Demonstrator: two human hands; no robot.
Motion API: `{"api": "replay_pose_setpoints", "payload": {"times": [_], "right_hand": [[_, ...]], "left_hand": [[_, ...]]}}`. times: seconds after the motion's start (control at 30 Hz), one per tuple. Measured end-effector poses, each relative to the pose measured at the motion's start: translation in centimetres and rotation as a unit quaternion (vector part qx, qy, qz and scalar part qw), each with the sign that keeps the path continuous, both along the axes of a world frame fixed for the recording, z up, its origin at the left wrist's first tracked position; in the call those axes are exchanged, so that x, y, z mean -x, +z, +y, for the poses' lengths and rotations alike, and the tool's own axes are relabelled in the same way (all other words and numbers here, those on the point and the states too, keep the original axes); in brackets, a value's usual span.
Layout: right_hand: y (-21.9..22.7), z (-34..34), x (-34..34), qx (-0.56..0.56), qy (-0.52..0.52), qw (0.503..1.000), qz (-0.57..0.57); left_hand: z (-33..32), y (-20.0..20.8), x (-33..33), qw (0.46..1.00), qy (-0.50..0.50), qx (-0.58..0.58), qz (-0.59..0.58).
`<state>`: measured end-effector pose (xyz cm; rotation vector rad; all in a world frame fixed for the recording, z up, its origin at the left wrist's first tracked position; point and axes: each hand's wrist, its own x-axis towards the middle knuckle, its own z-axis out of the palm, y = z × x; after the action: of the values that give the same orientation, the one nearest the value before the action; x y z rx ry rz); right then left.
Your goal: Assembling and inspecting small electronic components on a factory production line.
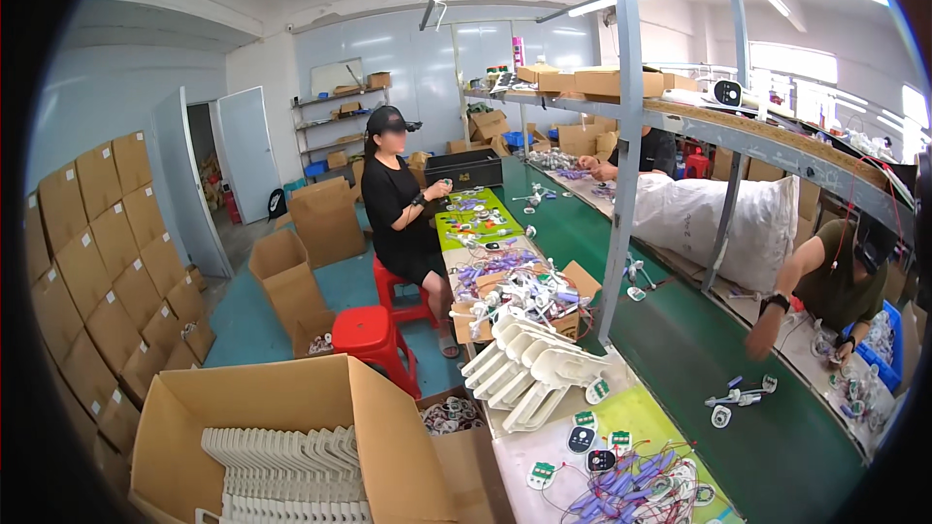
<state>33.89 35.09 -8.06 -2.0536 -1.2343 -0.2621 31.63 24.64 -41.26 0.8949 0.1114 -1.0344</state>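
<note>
neither of the wearer's own hands was shown, so whether the fingers were clenched, released or grasping something could not be told. nearest the wearer, at the lower edge, a tangle of purple cylinders (621, 503) with thin red wires was heaped on the bench (515, 461); beside it, green circuit boards (541, 474) and dark rounded panels (582, 440) were scattered. just beyond, white plastic frames (529, 369) were stacked in a leaning row, and more white pieces (291, 451) were packed in ranks inside an open carton (398, 432) to the left. the frames were judged light, stiff and rather slippery, best gripped by one thick edge and lifted singly. the wires were judged soft and easily torn at their joints, so the cylinders were better taken by their bodies. farther out, a small part was held in a seated co-worker's hands (439, 189), and at the right another co-worker's hand (762, 338) was extended over a green belt (670, 359).
</note>
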Motion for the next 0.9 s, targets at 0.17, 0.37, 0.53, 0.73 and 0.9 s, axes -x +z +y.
{"api": "replay_pose_setpoints", "payload": {"times": [0.17,0.37,0.53,0.73,0.9], "right_hand": [[-11.8,-4.0,-2.1,0.085,-0.052,0.995,0.003],[-25.3,-4.6,-6.1,0.211,-0.17,0.963,0.009],[-24.8,-4.5,-6.9,0.207,-0.178,0.956,0.109],[-25.7,-5.2,-7.8,0.182,-0.162,0.964,0.104],[-26.4,-5.9,-8.0,0.166,-0.177,0.962,0.123]], "left_hand": [[2.0,1.9,-2.1,0.997,0.069,0.003,-0.03],[3.4,3.3,-3.3,0.995,0.065,-0.012,-0.069],[4.9,3.6,-4.0,0.992,0.089,-0.019,-0.083],[6.9,4.1,-6.2,0.986,0.121,-0.03,-0.113],[8.2,4.3,-7.6,0.98,0.134,-0.036,-0.139]]}}
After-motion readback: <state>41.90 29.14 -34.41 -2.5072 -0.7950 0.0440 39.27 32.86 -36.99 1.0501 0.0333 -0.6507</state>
